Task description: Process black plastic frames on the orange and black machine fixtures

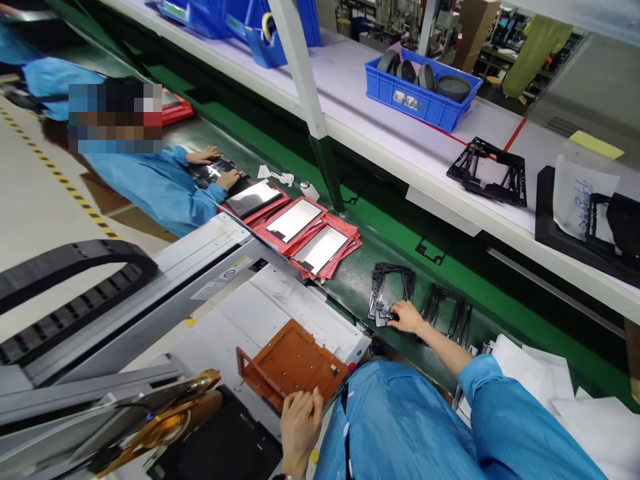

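My right hand (pixel 406 317) pinches the near corner of a stack of thin black plastic frames (pixel 393 270) lying on the green bench. A second pile of black frames (pixel 450 303) lies just right of it, partly behind my forearm. Down by the machine, my left hand (pixel 301 423) has its fingers curled at the near edge of a brown fixture plate (pixel 300 360). The plate has a raised bar (pixel 260 373) along its left side and rests on a grey metal table. Whatever is inside the left fingers is hidden.
Screen panels on red bubble wrap (pixel 320 247) lie left of the frames. A co-worker's hands (pixel 227 179) work beyond them. Machine rail (pixel 210 267) and cable chain (pixel 75 267) stand left. On the shelf are a blue bin (pixel 423 100) and a black frame (pixel 487 173). White sheets (pixel 535 373) lie right.
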`<state>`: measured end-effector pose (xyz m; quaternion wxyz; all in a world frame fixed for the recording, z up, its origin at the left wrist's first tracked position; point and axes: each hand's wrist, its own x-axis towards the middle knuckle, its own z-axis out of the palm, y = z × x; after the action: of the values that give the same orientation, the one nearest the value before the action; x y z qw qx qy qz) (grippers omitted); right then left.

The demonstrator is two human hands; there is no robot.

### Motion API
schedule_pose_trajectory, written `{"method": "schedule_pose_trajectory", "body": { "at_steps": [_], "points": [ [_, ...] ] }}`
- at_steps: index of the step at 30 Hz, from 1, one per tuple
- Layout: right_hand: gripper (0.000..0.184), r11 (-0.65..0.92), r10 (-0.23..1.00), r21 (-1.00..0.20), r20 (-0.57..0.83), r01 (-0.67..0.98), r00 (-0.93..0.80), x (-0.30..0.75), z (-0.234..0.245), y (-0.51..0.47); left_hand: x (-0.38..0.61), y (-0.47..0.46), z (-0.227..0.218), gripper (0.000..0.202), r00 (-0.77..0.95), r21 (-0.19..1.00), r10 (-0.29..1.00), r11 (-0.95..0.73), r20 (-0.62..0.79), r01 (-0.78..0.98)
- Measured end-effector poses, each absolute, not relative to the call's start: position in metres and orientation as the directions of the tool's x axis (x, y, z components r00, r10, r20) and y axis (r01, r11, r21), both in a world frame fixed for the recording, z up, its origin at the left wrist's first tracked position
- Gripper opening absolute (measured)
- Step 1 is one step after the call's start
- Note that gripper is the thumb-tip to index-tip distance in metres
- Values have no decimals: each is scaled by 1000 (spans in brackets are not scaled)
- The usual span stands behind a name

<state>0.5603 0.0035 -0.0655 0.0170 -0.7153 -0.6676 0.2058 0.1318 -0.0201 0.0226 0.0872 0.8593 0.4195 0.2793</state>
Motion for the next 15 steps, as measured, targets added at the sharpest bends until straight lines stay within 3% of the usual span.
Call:
{"method": "schedule_pose_trajectory", "body": {
  "at_steps": [2,6,11,15],
  "points": [
    [36,-51,962,-318,-271,947,-39,545,-77,-13,134,-19,21,43,488,386,768,-634,414,670],
    [11,-2,970,-346,-230,938,-83,553,-80,-21,139,-18,23,42,481,402,772,-630,415,664],
    [20,86,987,-434,-82,897,-134,545,-67,-22,141,-23,30,42,433,425,802,-589,410,687],
    [18,298,948,-569,82,766,-308,480,-67,-22,140,-27,35,45,380,453,824,-554,421,699]
  ]
}}
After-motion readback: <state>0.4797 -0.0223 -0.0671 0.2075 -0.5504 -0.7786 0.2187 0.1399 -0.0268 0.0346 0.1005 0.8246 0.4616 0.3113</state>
